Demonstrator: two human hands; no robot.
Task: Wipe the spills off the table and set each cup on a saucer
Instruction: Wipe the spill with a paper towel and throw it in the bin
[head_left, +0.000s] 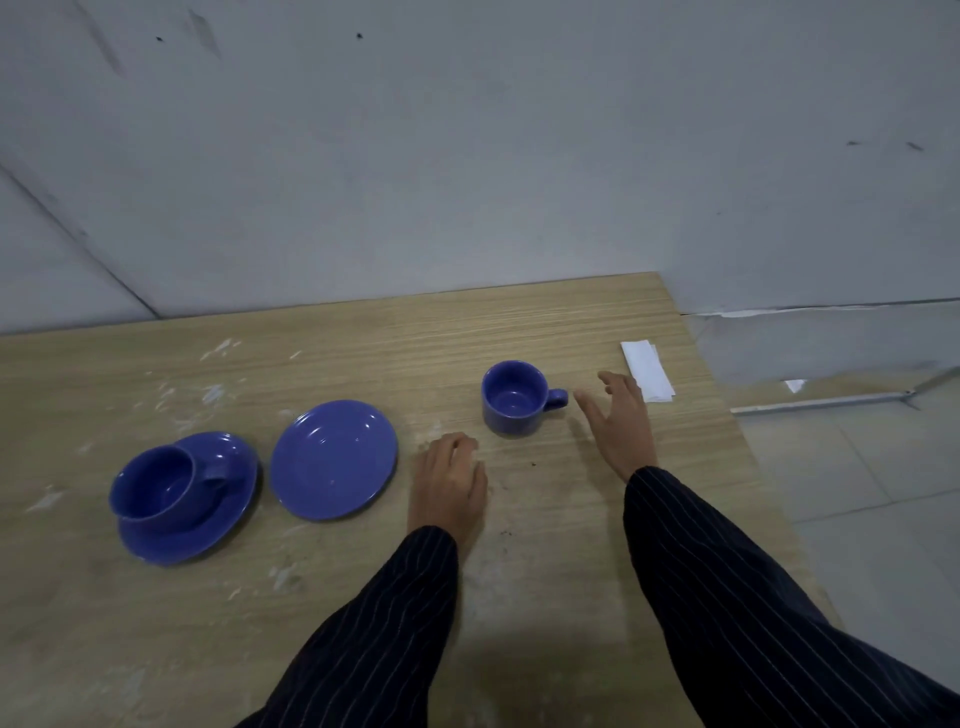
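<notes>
A blue cup (511, 397) stands upright on the bare wooden table (363, 343), its handle pointing right. My right hand (621, 421) is open just right of that handle, not touching it. My left hand (449, 480) rests palm down on the table, fingers curled, below and left of the cup. An empty blue saucer (332, 460) lies left of my left hand. Further left, a second blue cup (156, 486) sits tilted on another blue saucer (208, 540). A folded white tissue (647, 370) lies near the table's right edge.
Pale smears and flecks (213, 392) mark the table's left half, and a few dark specks (506, 532) lie near my left wrist. The table's right edge drops to a tiled floor (857, 467). A grey wall (467, 156) stands behind.
</notes>
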